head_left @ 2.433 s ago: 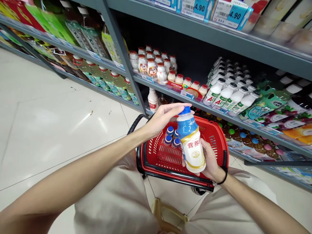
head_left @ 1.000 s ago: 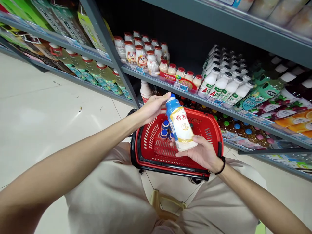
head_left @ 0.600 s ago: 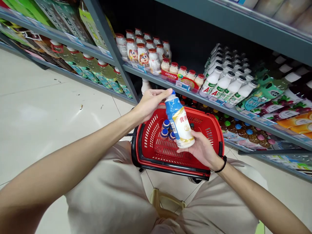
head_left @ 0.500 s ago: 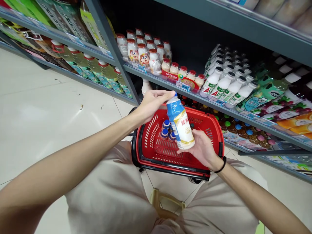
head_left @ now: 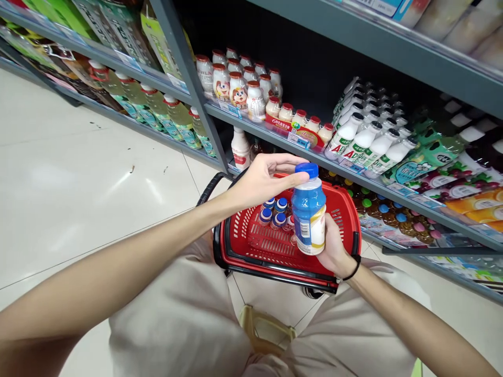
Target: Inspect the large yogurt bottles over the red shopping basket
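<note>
A blue and white bottle (head_left: 309,214) with a blue cap is held nearly upright over a red basket (head_left: 255,254). My right hand (head_left: 334,246) grips its lower body from the right and behind, fingers partly hidden by the bottle. At the top, my left hand (head_left: 267,180) has thumb and fingers on the blue cap. Several small blue-capped bottles (head_left: 279,220) stand inside the basket, left of the held bottle.
Shelves (head_left: 259,127) of drinks run across beyond the basket, with small red-capped bottles (head_left: 256,102) and white bottles (head_left: 346,133). The basket's black handle (head_left: 210,186) sticks out left. A stool (head_left: 267,345) is between the legs.
The bottle has moved right and turned, so its barcode side now shows and it stands more upright. My left hand has followed it to the right, keeping hold of the cap.
</note>
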`<state>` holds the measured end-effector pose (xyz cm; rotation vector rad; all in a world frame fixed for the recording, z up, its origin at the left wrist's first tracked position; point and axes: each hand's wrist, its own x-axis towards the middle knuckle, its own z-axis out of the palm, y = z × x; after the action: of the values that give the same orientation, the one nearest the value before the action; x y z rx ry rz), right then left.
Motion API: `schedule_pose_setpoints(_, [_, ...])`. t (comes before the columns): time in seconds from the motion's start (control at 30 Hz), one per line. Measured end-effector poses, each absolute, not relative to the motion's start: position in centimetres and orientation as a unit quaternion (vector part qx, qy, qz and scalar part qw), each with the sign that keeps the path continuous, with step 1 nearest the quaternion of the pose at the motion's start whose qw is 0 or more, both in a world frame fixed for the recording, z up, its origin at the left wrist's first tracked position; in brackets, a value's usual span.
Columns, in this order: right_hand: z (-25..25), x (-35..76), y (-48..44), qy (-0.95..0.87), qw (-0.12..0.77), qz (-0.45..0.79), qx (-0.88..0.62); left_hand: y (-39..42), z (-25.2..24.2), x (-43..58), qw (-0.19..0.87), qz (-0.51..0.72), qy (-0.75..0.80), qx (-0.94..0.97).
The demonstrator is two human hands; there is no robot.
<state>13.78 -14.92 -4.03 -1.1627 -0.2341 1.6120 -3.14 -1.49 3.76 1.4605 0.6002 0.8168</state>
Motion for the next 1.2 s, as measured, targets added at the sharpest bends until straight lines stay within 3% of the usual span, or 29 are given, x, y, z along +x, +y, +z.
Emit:
schedule_pose_setpoints(0.37, [-4.8,13.7,-15.4,-0.136,0.491,0.743,-0.434,-1.4,3.6,-3.7,0.628,0.351,0.211,0.661])
schedule_pose_setpoints(1.2, [-3.1,13.3,-14.9,-0.072,0.513,0.724,-0.455,-0.3,1.8,-3.6,0.618,0.357,0.251,0.654])
